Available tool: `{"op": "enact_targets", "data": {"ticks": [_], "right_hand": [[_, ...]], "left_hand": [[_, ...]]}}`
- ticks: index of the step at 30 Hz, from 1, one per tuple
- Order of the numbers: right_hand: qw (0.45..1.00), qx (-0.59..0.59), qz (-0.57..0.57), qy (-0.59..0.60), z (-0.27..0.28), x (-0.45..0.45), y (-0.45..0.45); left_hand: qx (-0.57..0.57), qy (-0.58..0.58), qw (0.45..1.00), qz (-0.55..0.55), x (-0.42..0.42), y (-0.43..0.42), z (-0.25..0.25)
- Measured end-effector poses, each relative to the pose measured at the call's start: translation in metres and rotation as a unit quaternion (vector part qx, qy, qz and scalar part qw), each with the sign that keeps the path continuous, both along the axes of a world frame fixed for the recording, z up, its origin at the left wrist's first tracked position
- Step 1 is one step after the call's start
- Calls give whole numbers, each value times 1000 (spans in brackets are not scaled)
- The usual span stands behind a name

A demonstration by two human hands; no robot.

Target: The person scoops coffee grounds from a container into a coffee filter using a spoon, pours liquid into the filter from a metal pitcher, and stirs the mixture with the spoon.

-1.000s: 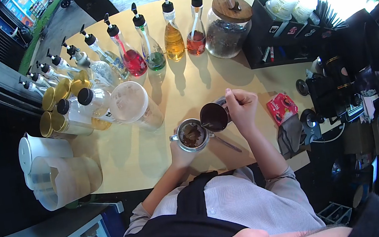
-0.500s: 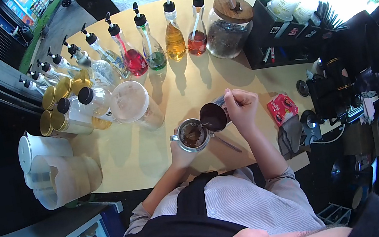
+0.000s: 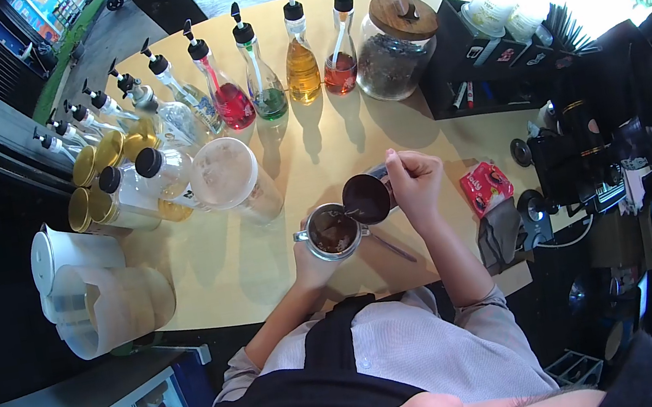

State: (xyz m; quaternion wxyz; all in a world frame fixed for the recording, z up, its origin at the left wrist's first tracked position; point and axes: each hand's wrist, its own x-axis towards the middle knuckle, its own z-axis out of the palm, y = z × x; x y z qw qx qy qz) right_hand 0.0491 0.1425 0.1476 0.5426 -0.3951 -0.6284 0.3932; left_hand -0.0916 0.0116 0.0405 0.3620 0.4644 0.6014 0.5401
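Observation:
A round metal-rimmed cup [image 3: 332,231] with brown liquid inside stands near the table's front edge. My left hand [image 3: 314,263] is closed round its lower side, partly hidden beneath it. In my right hand [image 3: 416,181] is the handle of a metal pitcher [image 3: 368,198], tilted so its lip hangs over the cup's right rim. A thin stream shows between the lip and the liquid. Just right of the cup a thin metal utensil [image 3: 395,249] lies on the table.
Pump bottles [image 3: 267,85] line the table's back, beside a wooden-lidded jar [image 3: 395,48]. At left stand a tall tub [image 3: 232,176] and plastic pitchers [image 3: 129,307]. A red packet [image 3: 486,187] and dark cloth [image 3: 501,234] lie at right, near a black machine [image 3: 581,146].
The liquid in the cup looks darker and a little higher. Both hands and the tilted pitcher have hardly moved.

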Motion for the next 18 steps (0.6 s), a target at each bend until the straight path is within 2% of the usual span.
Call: {"op": "enact_targets", "data": {"ticks": [14, 18], "right_hand": [[999, 20, 10, -25, 10, -4, 3], [1000, 18, 12, -16, 17, -8, 0]], "left_hand": [[17, 18, 1000, 2, 0, 1, 6], [4, -15, 1000, -4, 0, 2, 5]]}}
